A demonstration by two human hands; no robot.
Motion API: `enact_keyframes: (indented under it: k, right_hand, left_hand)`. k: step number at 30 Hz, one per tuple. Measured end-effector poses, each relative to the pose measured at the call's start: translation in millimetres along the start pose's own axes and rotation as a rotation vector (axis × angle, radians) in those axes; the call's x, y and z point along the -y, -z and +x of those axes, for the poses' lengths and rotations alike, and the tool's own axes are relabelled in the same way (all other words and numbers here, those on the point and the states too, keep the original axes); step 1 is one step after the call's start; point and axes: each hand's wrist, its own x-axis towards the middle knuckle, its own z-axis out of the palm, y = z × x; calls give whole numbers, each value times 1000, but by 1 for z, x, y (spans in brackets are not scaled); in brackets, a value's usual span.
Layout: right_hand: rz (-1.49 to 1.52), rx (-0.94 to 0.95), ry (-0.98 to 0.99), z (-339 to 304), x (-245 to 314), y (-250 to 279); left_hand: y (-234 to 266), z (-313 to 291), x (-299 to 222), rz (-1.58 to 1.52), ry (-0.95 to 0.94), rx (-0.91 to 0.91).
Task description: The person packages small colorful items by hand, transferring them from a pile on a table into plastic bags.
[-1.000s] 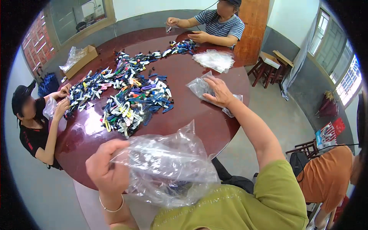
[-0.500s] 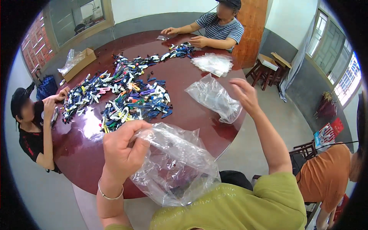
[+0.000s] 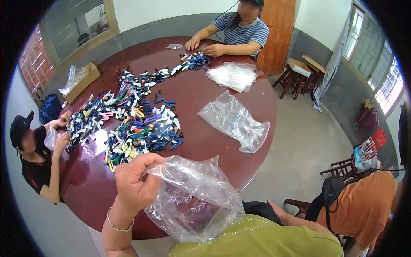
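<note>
My left hand [image 3: 139,177], with a bangle on its wrist, is closed on the rim of a large clear plastic bag [image 3: 195,192]. The bag hangs crumpled in front of my body, over the table's near edge. My right hand [image 3: 279,210] is low at my right side, beside something black; its fingers are hidden. Beyond the bag, a big heap of snap hair clips [image 3: 143,132] in white, navy and other colours covers the table's left half. Another clear plastic bag [image 3: 234,120] lies flattened on the right of the table.
The round dark red table [image 3: 192,141] holds a stack of clear packets [image 3: 232,76] and a cardboard box [image 3: 83,83] with plastic inside. Co-workers handle clips at left and far side; a person in orange [image 3: 359,205] sits at right. Stools [image 3: 295,79] stand by the wall.
My right hand has dropped from above the flattened bag to my right side. My left hand still holds its bag. The left co-worker now has a clear packet in hand.
</note>
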Motion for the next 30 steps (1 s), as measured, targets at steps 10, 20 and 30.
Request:
enact_keyframes:
  k: [10, 20, 30]
  right_hand:
    - [195, 205, -7, -87, 19, -24]
    - [272, 253, -131, -76, 18, -21]
    - [-745, -32, 224, -93, 101, -45]
  left_hand:
    - [-10, -6, 36, -56, 35, -15]
    - [-7, -8, 36, -12, 58, -11]
    - [-8, -9, 25, -83, 272, 146]
